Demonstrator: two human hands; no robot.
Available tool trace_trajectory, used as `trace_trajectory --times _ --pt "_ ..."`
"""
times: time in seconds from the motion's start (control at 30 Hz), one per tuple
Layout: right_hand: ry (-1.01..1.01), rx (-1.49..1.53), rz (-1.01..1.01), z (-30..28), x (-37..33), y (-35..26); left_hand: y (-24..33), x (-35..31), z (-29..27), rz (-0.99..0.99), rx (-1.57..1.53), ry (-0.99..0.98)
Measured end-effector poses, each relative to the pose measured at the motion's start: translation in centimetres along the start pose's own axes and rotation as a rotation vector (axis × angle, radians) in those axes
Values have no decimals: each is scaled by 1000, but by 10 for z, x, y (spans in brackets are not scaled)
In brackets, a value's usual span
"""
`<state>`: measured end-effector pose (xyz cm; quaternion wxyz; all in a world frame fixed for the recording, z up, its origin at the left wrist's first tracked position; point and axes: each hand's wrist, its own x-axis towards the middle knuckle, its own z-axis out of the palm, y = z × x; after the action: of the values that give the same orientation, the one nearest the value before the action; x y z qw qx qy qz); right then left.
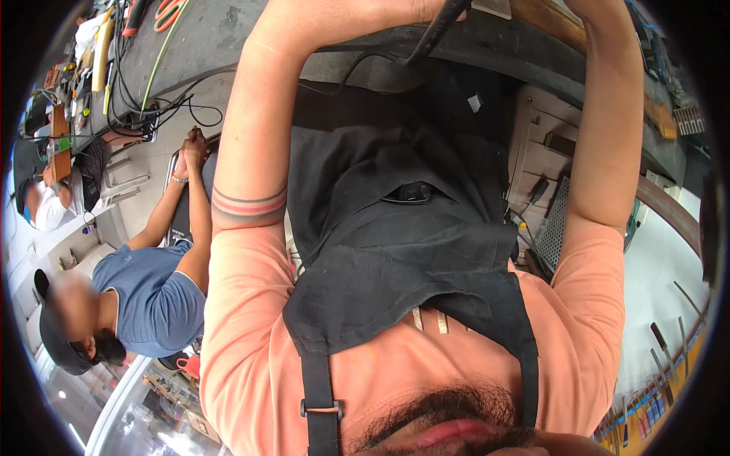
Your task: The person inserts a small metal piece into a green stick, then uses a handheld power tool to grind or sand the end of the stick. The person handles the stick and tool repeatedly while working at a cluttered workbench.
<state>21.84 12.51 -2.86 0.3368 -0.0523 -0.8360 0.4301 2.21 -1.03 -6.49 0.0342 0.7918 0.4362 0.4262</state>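
While a person in a white shirt (pixel 55 207) sits at the far left beside a brown board (pixel 61 140), a co-worker in a blue shirt (pixel 156 296) and a black cap (pixel 55 319) sits nearer, hands clasped together. Below them, a glass case (pixel 125 418) runs toward the lower edge. Above, at the upper left, a dark grey bench (pixel 220 42) carries orange-handled scissors (pixel 167 14) and a yellow-green wire (pixel 163 61), with black cables (pixel 148 112) tangled at its edge.

Next comes the wearer's left arm, reaching up across the bench edge. The left hand (pixel 407 10) is cut by the upper edge, right at a thick black handle (pixel 435 38) that crosses in front of it; whether the fingers pinch the handle or only lie against it, I cannot tell. The handle slants over the front of the bench, and a thin black cord (pixel 365 55) curves away from its lower end. Below, in the middle, a black apron (pixel 403 258) covers an orange shirt (pixel 251 334).

Right of the handle, a flat grey piece (pixel 493 7) and a brown wooden block (pixel 551 24) lie at the top, the block just beside the right wrist. The right hand (pixel 597 6) is mostly out of view, so I cannot tell whether it is spread or gripping. Beneath that arm stands a perforated metal panel (pixel 555 228); farther right, a wooden brush (pixel 660 118) lies at the bench edge, and long tools (pixel 661 342) stand in a rack at the lower right.
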Motion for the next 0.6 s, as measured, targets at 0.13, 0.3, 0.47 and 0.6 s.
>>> trace_trajectory --times 0.13,0.3,0.47,0.6 --pt "3 20 -25 4 1 -3 -4 1 2 43 -30 10" --pt "-12 18 27 2 2 -4 -1 1 1 -7 -26 -10" --pt "37 43 -11 10 3 -3 2 -10 4 -126 -171 37" --pt "-13 23 -3 1 1 -2 2 -2 6 -93 -125 -3"
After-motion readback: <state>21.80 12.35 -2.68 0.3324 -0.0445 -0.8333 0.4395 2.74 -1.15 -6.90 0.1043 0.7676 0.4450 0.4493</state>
